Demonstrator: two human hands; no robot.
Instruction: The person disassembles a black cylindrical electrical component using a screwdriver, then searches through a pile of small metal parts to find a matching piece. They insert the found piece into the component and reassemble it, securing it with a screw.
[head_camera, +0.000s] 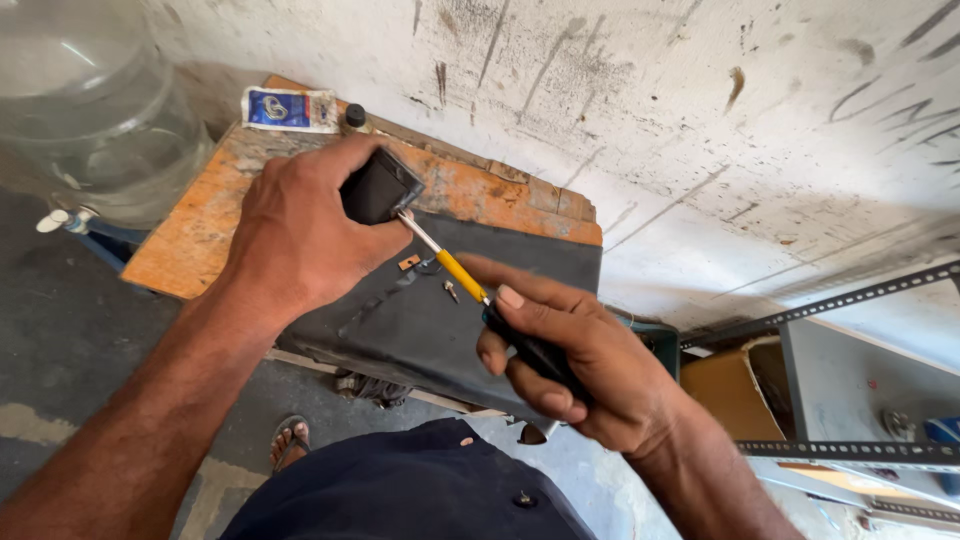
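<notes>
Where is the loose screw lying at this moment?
In the head view, the loose screw lies on the dark mat, just below the screwdriver shaft, between both hands.

Black box (378, 188); screwdriver (463, 277) yellow/black; table (190, 235) orange w/ dark grey mat (520, 270); wall (700, 120) white, scuffed.
</notes>
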